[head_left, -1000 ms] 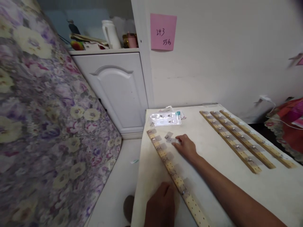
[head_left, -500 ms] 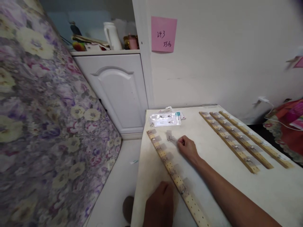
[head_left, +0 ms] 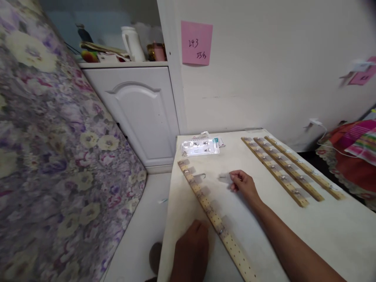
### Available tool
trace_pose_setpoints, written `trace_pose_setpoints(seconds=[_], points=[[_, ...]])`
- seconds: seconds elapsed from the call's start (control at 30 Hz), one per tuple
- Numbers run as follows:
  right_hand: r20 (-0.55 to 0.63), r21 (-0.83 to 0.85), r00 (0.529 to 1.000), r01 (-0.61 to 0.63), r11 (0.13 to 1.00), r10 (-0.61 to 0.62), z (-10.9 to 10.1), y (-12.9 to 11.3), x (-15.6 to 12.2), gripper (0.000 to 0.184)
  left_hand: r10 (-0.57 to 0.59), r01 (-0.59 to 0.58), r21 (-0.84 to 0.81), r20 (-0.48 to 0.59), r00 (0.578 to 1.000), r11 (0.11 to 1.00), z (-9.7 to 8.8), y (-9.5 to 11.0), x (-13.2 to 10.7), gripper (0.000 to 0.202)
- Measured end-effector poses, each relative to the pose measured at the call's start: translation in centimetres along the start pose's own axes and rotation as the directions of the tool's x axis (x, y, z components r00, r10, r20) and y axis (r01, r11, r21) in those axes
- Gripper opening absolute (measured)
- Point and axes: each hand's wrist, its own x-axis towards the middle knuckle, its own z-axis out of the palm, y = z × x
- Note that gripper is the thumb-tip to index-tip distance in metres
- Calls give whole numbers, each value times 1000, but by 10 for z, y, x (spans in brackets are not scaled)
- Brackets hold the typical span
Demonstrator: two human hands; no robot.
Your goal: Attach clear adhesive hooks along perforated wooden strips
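Right hand [head_left: 245, 185] pinches hook [head_left: 225, 178], well inside table edge [head_left: 170, 211]

**A bedroom at home, used as a work corner**

Left of the white table [head_left: 323, 235] hangs a flowered bedspread [head_left: 58, 156]. Behind the table stands a white cupboard [head_left: 138, 113] topped with a jug [head_left: 133, 38]. A pink note [head_left: 196, 43] is stuck to the wall above the table, and wooden strips [head_left: 205, 201] lie on it.

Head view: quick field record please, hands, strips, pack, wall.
left hand: on the table, beside the near wooden strip
right hand: fingertips pinch a small clear tab, blurred
loose metal hook: lies by that strip
three strips: side by side, far right, hooks mounted
blister pack: at the table's far edge
pink note: on the wall
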Motion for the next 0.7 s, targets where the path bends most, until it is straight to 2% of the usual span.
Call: trace_pose_setpoints(seconds=[0.1,0.27,0.4,0.53,0.7], points=[[58,68,997,-53,996,49,-11,-3,-19,38,-2,2,-21,-5,1000,1000,1,-3,0,31],[146,204,985,-122,971,93,-37,2,-62,28,-10,7,-92,-23,1000,996,0,-5,0,31],[285,215,948,-206,955,141,-50,6,-104,27,-30,19,-150,-68,997,989,-2,-1,-6,29],[437,148,875,-301,942,211,-48,3,-135,28,-55,21,-244,-133,990,970,4,9,-25,26],[471,95,842,-343,935,261,-38,0,-147,29,-85,19,-349,-173,981,937,24,23,-52,22]])
